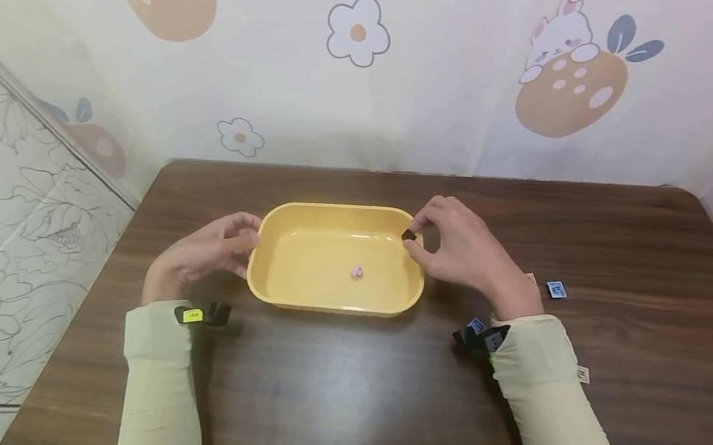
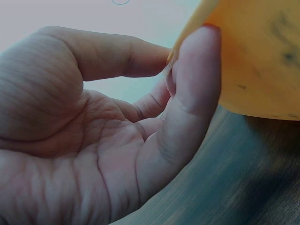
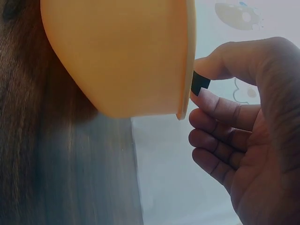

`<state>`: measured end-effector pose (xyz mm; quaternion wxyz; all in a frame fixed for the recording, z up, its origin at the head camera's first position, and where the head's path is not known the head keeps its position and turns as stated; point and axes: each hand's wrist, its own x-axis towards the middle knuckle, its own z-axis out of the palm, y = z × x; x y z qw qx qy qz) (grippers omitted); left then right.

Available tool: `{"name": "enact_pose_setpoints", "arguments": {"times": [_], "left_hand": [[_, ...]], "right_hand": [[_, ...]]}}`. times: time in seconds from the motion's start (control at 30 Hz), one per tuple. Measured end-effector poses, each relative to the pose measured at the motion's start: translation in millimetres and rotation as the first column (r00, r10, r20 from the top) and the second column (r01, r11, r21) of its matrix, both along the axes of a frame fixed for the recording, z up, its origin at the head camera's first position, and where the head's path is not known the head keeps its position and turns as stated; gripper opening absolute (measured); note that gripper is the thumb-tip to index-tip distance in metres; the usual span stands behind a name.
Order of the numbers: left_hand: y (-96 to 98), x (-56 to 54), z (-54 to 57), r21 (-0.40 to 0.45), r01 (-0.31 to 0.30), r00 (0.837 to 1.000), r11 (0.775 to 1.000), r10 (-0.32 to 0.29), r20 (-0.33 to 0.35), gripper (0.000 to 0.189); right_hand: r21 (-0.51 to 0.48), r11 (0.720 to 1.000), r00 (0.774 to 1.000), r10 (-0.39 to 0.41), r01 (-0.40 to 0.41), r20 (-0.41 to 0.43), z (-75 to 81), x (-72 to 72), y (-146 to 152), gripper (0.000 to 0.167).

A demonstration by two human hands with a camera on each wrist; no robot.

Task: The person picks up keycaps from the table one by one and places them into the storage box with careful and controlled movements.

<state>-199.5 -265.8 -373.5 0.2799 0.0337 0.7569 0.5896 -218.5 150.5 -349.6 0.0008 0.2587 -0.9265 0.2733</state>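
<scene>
A yellow rectangular basin [image 1: 304, 294] with rounded corners stands on the table. My left hand [image 1: 210, 245] holds its left end, with curved fingers [image 2: 192, 89] against the outer wall near the rim. At the opposite end, my right hand [image 1: 463, 247] pinches a small dark square piece [image 3: 200, 83] between thumb and index finger, right at the basin's right rim. The other right-hand fingers [image 3: 213, 143] curl loosely outside the basin. A small pink piece [image 1: 357, 271] lies on the basin floor, right of its middle.
On the brown wooden table [image 1: 335, 398], a blue square tile [image 1: 557, 289] lies right of my right hand. Another blue tile [image 1: 476, 325] is partly hidden by the wrist camera, and a pale tile [image 1: 583, 374] peeks out beside the right sleeve. A patterned wall [image 1: 423, 112] borders the table's back.
</scene>
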Motion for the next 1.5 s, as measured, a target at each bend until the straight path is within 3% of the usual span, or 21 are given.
{"name": "enact_pose_setpoints", "arguments": {"times": [0.57,1.5], "left_hand": [[2.2,1.2,1.8,-0.001,0.000,1.000,1.000,0.000,-0.004,0.041],[3.4,0.7,3.5,0.000,-0.022,1.000,1.000,0.022,0.018,0.045]], "right_hand": [[0.001,1.000,1.000,0.014,-0.014,-0.020,-3.1,-0.5,-13,0.019],[-0.036,0.993,0.994,0.111,-0.112,-0.012,-9.3,-0.3,-42,0.016]]}}
